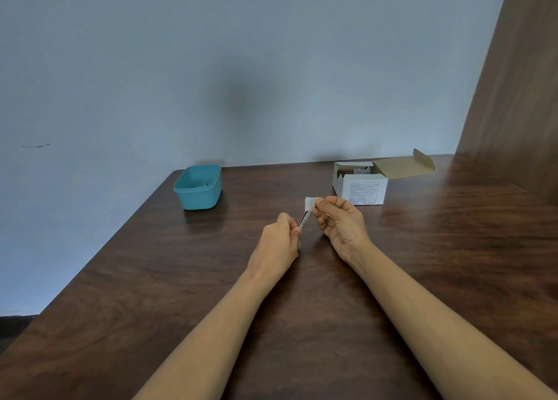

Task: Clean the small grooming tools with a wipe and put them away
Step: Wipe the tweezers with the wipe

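Pinching slim metal tool (305, 220) by its near end: left hand (278, 242), fingers curled on it. Long axis runs up-right, tip inside wipe (311, 203), which right hand (342, 227) clamps between thumb and fingertips. Beyond: teal tub (197, 187) far left, likely the put-away spot; open wipe box (360, 185) behind right hand.

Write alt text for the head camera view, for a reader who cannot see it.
The left hand pinches a small metal tool while the right hand holds a white wipe at its tip, above a wooden table. Farther back stand a teal tub, left, and an open white box, right.
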